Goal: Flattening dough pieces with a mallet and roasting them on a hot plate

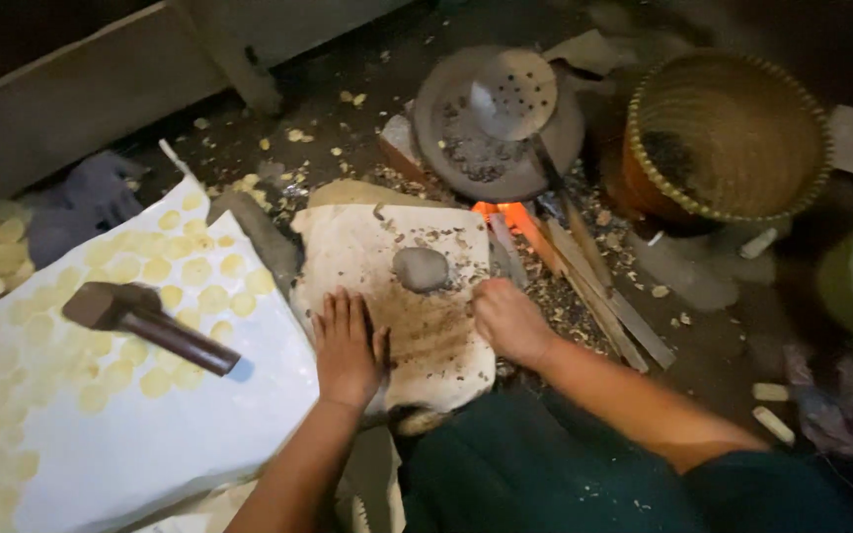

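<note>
On the littered dirt floor, your left hand (348, 347) lies flat, fingers together, on the stone slab (397, 306); your right hand (507, 318) is curled loosely at its edge, holding nothing visible.

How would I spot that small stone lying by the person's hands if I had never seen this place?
Find the pale flat slab on the ground under the left hand and right hand, beside the glowing fire. Near its far edge lies the grey stone. It is the only smooth, rounded lump there; all else is fine dark crumbs.
</note>
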